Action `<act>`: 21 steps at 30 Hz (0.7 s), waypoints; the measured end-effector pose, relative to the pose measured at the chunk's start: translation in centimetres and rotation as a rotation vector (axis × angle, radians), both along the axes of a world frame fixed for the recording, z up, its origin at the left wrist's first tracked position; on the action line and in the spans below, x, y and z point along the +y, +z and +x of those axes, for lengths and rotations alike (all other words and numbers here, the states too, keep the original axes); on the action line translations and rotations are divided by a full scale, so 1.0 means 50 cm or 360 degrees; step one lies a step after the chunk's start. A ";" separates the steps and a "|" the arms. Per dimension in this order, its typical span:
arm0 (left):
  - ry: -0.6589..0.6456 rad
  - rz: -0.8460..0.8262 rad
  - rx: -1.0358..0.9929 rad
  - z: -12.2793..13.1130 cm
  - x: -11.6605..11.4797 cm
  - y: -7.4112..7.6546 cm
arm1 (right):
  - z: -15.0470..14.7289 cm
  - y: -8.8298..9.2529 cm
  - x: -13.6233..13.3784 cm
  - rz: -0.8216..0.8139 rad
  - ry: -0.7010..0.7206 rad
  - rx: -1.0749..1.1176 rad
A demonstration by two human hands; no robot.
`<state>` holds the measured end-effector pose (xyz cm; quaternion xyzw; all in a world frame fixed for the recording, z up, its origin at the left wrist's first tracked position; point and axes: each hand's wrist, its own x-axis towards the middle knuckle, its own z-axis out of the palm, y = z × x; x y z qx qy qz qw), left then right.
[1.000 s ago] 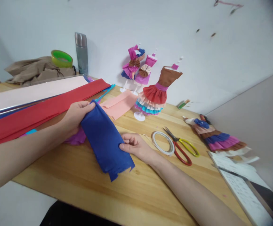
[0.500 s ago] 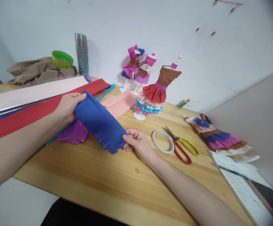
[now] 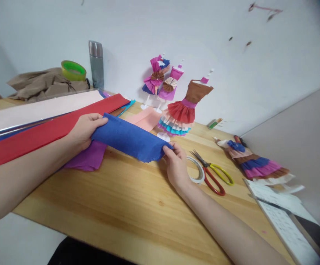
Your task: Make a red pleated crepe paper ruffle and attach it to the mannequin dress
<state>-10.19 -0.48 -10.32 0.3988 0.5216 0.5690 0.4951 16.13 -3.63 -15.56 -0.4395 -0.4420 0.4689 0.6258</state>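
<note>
A strip of blue crepe paper (image 3: 132, 138) stretches between my hands above the wooden table. My left hand (image 3: 86, 130) pinches its upper left corner, while my right hand (image 3: 176, 162) grips the right end between thumb and fingers. The strip's lower edge is ragged and wavy. Beneath the left hand lies a piece of purple crepe paper (image 3: 86, 157), partly covered by the blue strip. A roll of white tape (image 3: 200, 171) is just right of my right hand, which hides part of it. Scissors (image 3: 211, 173) with red and yellow handles lie beside the tape.
Behind the hands stand small dress forms, the nearest in a brown and red paper dress (image 3: 189, 106). Red crepe paper (image 3: 49, 127) and peach paper (image 3: 146, 118) lie at the back. A bottle (image 3: 96, 66), green tape roll (image 3: 73, 70) and white keyboard (image 3: 281, 217) surround the area.
My right hand has moved right and up, drawing the blue crepe paper out straighter and more level. My left hand has shifted slightly right and down.
</note>
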 end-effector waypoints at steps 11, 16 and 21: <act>0.0016 -0.0005 0.0031 -0.002 0.003 0.000 | 0.001 -0.021 0.021 -0.0109 0.0010 0.0217; 0.0009 -0.0004 -0.0020 -0.008 0.006 -0.001 | 0.012 -0.022 0.026 -0.0076 0.0009 0.0098; 0.0020 0.0012 -0.0022 -0.014 0.011 -0.005 | 0.026 -0.023 0.033 -0.0033 -0.0013 -0.0069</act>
